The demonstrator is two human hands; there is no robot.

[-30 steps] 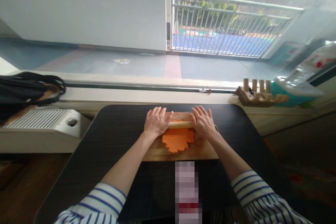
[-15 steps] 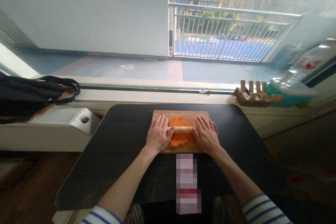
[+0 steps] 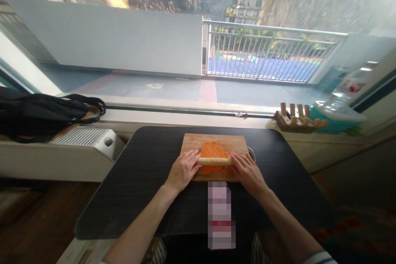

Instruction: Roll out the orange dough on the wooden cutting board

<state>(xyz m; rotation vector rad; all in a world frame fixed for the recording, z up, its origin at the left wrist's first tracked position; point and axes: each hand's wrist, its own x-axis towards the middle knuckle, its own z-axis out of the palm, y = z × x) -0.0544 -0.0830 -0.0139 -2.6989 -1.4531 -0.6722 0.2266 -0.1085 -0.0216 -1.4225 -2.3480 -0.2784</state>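
A pale wooden rolling pin (image 3: 215, 161) lies across a flattened sheet of orange dough (image 3: 213, 148) with ragged edges. The dough rests on a wooden cutting board (image 3: 236, 142). My left hand (image 3: 183, 168) is closed over the pin's left end, fingers together. At the right end, my right hand (image 3: 249, 171) grips the pin the same way. Both hands cover the ends of the pin, and dough shows on its far and near sides.
The board sits on a dark table (image 3: 145, 165). A pixelated pinkish item (image 3: 219, 214) lies nearest me. On the sill are a brown rack-like object (image 3: 295, 119), a teal container (image 3: 337, 117) and a plastic bottle (image 3: 348, 86). A black bag (image 3: 40, 113) lies at the left.
Both hands have drawn the rolling pin toward me over the dough, exposing more of its far side. The fingers, flatter before, now bend around the pin's ends. The view has tilted slightly.
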